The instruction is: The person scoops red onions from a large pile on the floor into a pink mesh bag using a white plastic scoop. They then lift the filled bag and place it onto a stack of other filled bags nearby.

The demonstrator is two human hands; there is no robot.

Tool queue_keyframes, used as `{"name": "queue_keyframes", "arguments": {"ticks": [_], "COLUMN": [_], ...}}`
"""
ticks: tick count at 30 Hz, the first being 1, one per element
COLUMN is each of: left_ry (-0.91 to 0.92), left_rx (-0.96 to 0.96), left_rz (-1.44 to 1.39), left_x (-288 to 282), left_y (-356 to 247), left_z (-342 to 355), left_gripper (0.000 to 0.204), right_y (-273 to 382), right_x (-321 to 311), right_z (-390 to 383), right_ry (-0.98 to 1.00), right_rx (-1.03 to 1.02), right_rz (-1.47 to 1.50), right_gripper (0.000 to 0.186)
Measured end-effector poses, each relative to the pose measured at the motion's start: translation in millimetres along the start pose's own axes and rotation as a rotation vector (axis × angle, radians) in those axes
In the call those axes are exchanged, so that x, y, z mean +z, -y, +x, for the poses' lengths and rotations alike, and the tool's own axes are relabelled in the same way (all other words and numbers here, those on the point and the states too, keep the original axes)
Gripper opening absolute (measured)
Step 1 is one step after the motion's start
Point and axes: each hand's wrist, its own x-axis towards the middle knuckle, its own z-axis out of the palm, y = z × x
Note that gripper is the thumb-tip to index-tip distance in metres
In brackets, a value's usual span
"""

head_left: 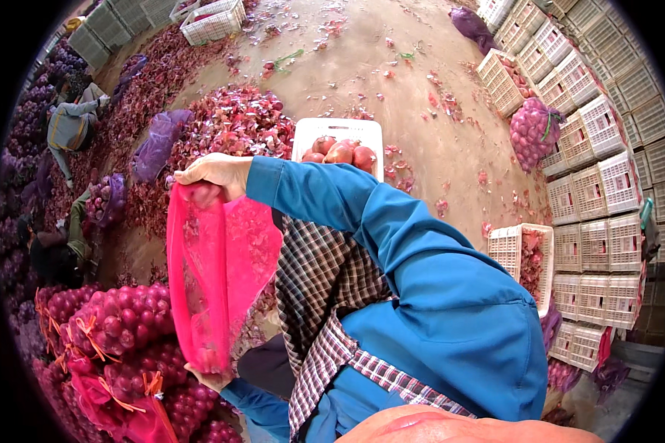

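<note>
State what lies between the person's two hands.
A pink mesh bag spans from the right hand to the left hand, shown in the head view.

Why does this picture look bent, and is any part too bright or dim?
Head view: the fisheye lens bows the stacked white plastic crates and leaves black corners; head view: the pale brown floor looks brighter near the top, while round purple onions heaped at left look dim; the bright pink mesh bag looks vivid.
</note>
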Motion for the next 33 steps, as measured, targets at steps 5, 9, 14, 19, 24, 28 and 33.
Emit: {"name": "queue_keyframes", "arguments": {"ticks": [5,9,14,19,24,28,33], "left_ry": [-0.271,-0.127,-0.304,-0.281,-0.318,-0.262,0.112], "left_rx": [0.372,0.401,0.415,0.156,0.196,0.087,-0.171], "left_rz": [-0.471,0.288,0.244,-0.378,0.291,0.417,0.578], "left_x": [41.7,-18.5,-75.0,-35.9,31.8,34.9,19.2], "left_y": [-4.0,-9.7,-6.4,-15.3,-6.8,6.9,16.9], "left_z": [5.2,17.4,13.7,-7.7,-17.8,-20.2,-34.7], "left_gripper": [0.033,0.032,0.021,0.014,0.033,0.031,0.038], "right_y": [-10.7,-17.1,-7.2,-18.8,-6.8,-17.0,-8.0], "right_x": [24.4,5.2,2.9,18.6,6.3,2.7,-52.4], "right_z": [-9.8,-7.1,-1.6,7.2,10.8,9.6,29.1], "right_ry": [-0.037,0.163,0.128,-0.065,-0.237,-0.344,-0.362], "right_rx": [0.187,0.013,-0.098,0.016,-0.191,-0.421,-0.342], "right_rz": [-1.103,-1.353,-1.34,-1.172,-0.816,-1.458,-0.92], "right_gripper": [0.037,0.032,0.028,0.022,0.027,0.027,0.017]}}
